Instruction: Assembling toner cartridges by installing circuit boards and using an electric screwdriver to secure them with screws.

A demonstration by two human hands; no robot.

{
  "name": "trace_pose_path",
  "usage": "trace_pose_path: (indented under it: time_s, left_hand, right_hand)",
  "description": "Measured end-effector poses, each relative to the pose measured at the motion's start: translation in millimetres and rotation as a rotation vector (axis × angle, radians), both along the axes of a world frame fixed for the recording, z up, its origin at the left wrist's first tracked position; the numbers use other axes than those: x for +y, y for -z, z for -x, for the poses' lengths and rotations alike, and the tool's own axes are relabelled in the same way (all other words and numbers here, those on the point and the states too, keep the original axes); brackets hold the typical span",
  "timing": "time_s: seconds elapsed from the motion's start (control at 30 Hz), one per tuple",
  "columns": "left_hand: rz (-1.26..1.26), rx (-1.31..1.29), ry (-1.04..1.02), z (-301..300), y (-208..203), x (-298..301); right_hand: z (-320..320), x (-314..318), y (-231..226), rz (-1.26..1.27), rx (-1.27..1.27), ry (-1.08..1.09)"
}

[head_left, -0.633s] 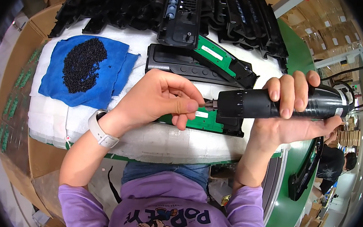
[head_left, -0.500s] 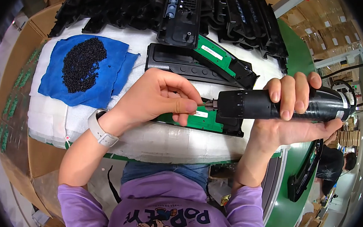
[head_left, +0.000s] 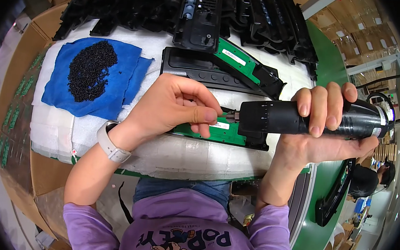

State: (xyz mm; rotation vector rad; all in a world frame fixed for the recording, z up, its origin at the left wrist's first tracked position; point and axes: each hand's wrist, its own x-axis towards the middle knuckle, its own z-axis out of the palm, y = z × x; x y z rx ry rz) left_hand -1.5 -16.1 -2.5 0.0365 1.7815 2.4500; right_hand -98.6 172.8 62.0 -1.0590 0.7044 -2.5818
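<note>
A black electric screwdriver (head_left: 275, 118) lies sideways in my right hand (head_left: 325, 120), its tip pointing left and its cord trailing off to the right. My left hand (head_left: 178, 107) pinches the thin bit (head_left: 224, 115) at the tool's nose between thumb and forefinger; whether a screw sits there too is hidden by the fingers. Below both hands, a black housing with a green circuit board (head_left: 229, 136) rests on the white padded surface (head_left: 160, 157). Behind it are a black housing (head_left: 190, 68) and another one with a green board (head_left: 238, 62), laid slantwise.
At left, many small black screws (head_left: 91, 72) lie heaped on a blue cloth (head_left: 129, 72). Black plastic housings (head_left: 124, 6) are piled along the back. A green table (head_left: 320, 181) on the right bears another black part (head_left: 333, 196). Beyond it a person (head_left: 369, 180) is partly visible.
Both hands stay nearly where they were, fingers still pinched at the bit. The screwdriver's rear has dipped very slightly. At far right the other person has shifted position.
</note>
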Motion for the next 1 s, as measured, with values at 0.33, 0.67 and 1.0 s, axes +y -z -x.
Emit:
trace_pose_path:
  time_s: [0.33, 0.67, 1.0]
  left_hand:
    - [0.011, 0.033, 0.001, -1.6, 1.4, 6.4]
    - [0.102, -0.036, 0.009, 0.7, 3.9, 1.1]
    - [0.089, -0.014, 0.101, -0.2, 5.6, -0.7]
  right_hand:
    - [1.0, -1.2, 3.9, -0.02, -0.01, -0.148]
    - [-6.2, -0.4, 1.5, -0.101, 0.239, -0.067]
    - [-5.4, 6.9, -2.8, -0.058, 0.198, 0.017]
